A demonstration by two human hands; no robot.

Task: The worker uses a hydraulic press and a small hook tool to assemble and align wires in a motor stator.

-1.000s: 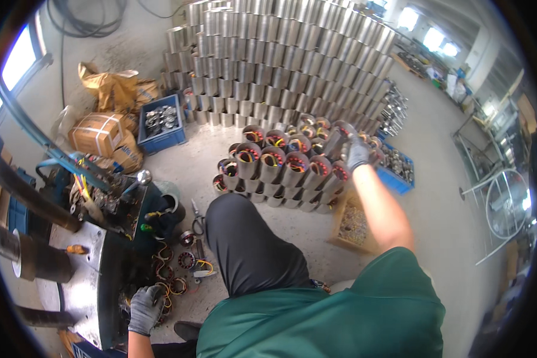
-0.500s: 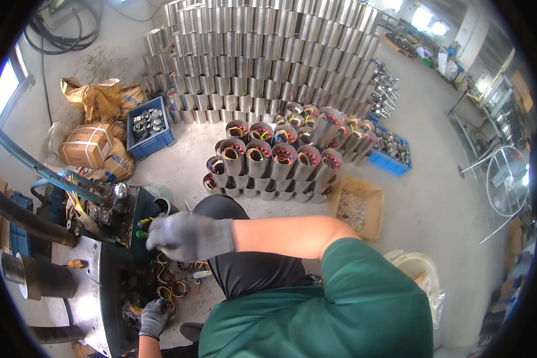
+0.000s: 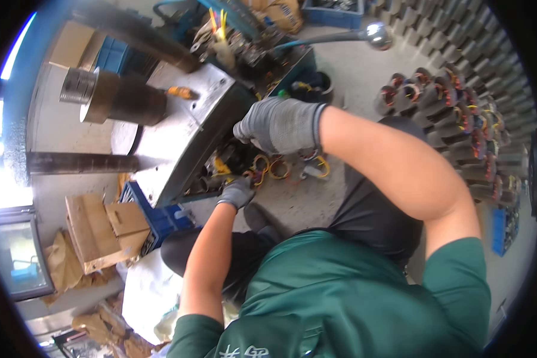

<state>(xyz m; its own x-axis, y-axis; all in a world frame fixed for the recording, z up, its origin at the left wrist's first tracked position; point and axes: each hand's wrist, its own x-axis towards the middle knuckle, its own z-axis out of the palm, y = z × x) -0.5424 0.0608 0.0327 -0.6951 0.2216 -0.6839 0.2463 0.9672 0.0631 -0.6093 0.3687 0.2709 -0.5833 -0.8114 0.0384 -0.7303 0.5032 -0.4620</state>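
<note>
My left hand, in a grey glove, is low beside the steel machine. Its fingers are curled at the edge of a wound wire ring with yellow and red leads; what lies inside them is hidden. A second coil ring lies on the floor just right of it. Above these, my right hand, also gloved, is held close to the machine's side with the fingers bent inward. Whatever it may hold does not show. A yellow lead lies below the right wrist.
The machine's steel plate carries thick round bars. A lever with a shiny ball sticks out at the top. Metal tubes with coloured wires stand on the right. A cardboard box and blue crate are at left.
My view has turned left, bringing the machine toward the middle and the tubes to the right. My right hand, blurred before, is now beside the machine; my left stays low by the coils.
</note>
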